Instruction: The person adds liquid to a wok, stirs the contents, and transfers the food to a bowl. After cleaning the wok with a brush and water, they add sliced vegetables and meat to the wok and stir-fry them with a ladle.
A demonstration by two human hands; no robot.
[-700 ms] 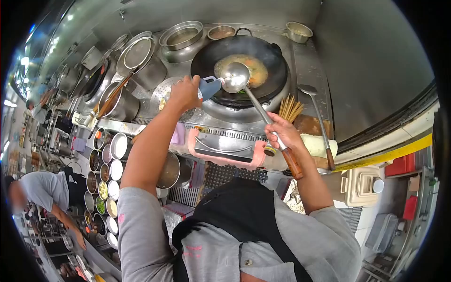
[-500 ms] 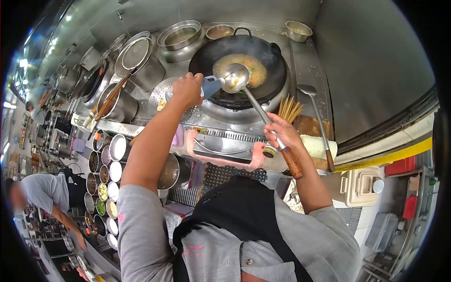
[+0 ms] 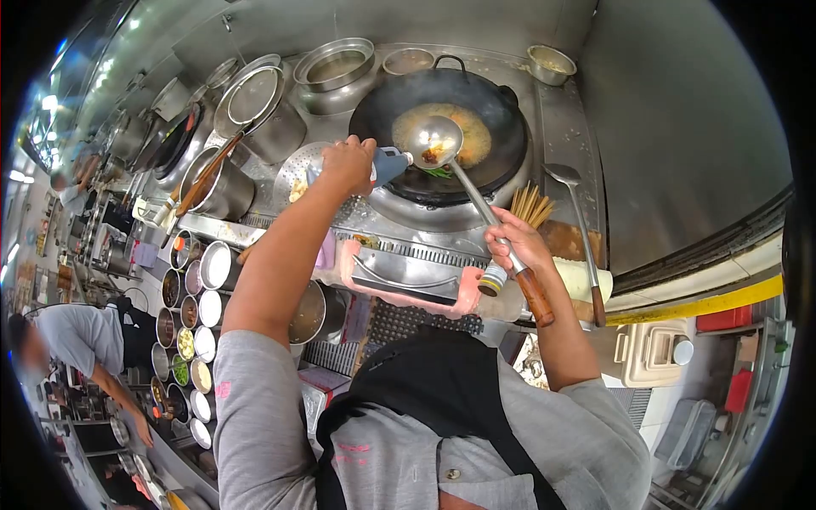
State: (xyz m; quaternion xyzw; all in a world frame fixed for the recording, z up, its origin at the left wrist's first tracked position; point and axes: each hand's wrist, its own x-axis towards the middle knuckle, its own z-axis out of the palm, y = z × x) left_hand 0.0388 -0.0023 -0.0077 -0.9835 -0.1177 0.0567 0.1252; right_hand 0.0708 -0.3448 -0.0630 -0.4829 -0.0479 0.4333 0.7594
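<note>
My left hand (image 3: 347,166) is closed round a bluish plastic bottle (image 3: 390,167) tipped on its side. Its mouth points into the bowl of a metal ladle (image 3: 436,134), where a small pool of dark brown liquid shows. My right hand (image 3: 518,244) grips the ladle's shaft above the wooden end. The ladle hangs over a black wok (image 3: 372,116), which holds a pale yellowish broth (image 3: 478,144). Some green pieces lie in the wok just below the ladle.
A spatula (image 3: 581,221) and a bamboo brush (image 3: 532,205) lie right of the wok. To the left are a perforated skimmer (image 3: 297,170) and metal pots (image 3: 278,127). Several ingredient tubs (image 3: 219,265) stand lower left, near another person (image 3: 85,344).
Dark brown liquid now shows in the ladle's bowl. The bottle, the ladle and the wok all sit slightly farther right in view; both hands keep their grips.
</note>
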